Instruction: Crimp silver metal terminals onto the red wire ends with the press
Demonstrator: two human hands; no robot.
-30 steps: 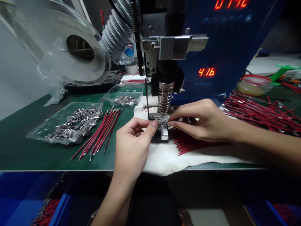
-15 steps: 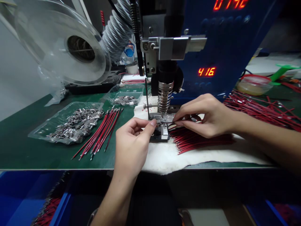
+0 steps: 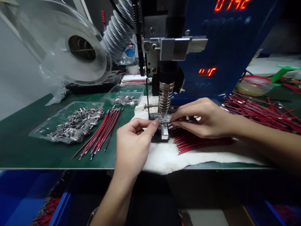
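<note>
My left hand [image 3: 134, 142] is closed, thumb and forefinger pinching a small metal terminal [image 3: 161, 121] at the front of the machine's work rest. From the other side my right hand [image 3: 203, 121] is closed in a pinch on a thin dark wire [image 3: 167, 122]. Wire end and terminal meet between the two sets of fingertips, just below the spring-wrapped press head [image 3: 166, 97]; how far the wire sits in it is too small to tell. Under my right hand a bundle of red wires [image 3: 190, 144] lies on a white cloth [image 3: 162, 161].
Left are a clear tray of metal terminals [image 3: 37, 130], a smaller tray [image 3: 110, 99] and several red wires with metal ends [image 3: 98, 133]. Behind stands the blue machine housing [image 3: 211, 40] with red digits. A large clear reel [image 3: 56, 62] hangs upper left; more red wires [image 3: 261, 111] lie right.
My right hand has shifted slightly left, bringing the wire closer to my left fingertips. My left thumb tip has moved slightly right. The lower red digits look different.
</note>
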